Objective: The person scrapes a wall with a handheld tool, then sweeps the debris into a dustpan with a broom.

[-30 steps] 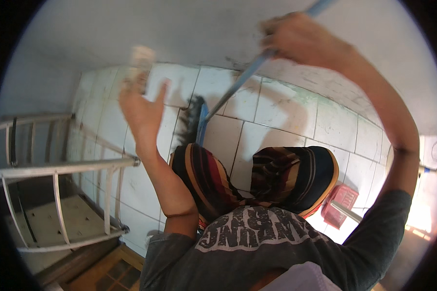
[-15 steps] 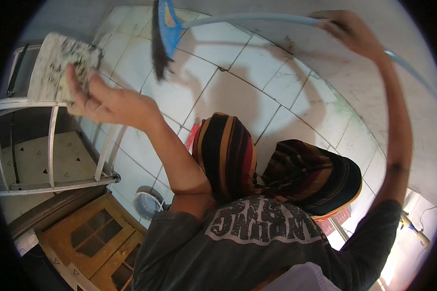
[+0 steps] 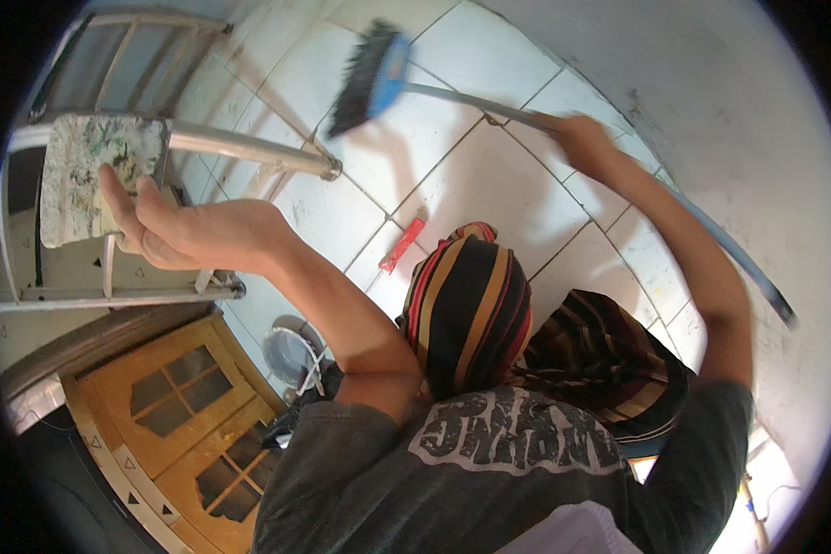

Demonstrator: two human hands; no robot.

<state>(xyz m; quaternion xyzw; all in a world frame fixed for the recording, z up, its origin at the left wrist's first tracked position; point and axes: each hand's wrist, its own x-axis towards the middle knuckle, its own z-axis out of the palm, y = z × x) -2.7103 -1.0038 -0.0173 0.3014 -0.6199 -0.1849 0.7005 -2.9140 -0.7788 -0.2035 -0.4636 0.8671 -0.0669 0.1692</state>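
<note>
2 hands, 2 tools

Left hand (image 3: pixel 198 231): partly curled, gripping a stained rectangular plate (image 3: pixel 74 180) before the metal ladder (image 3: pixel 249 148). Right hand (image 3: pixel 582 143): closed on the handle of a blue broom (image 3: pixel 391 81), bristles at upper centre.

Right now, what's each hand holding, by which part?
Right hand: broom, partway along its handle. Left hand: stained flat block, near its lower right side; exact grip hidden.

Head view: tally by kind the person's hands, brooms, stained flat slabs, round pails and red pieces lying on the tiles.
Hands: 2 (left hand, right hand)
Broom: 1
Stained slab: 1
Round pail: 1
Red piece on the tiles: 1
Total: 6
</note>
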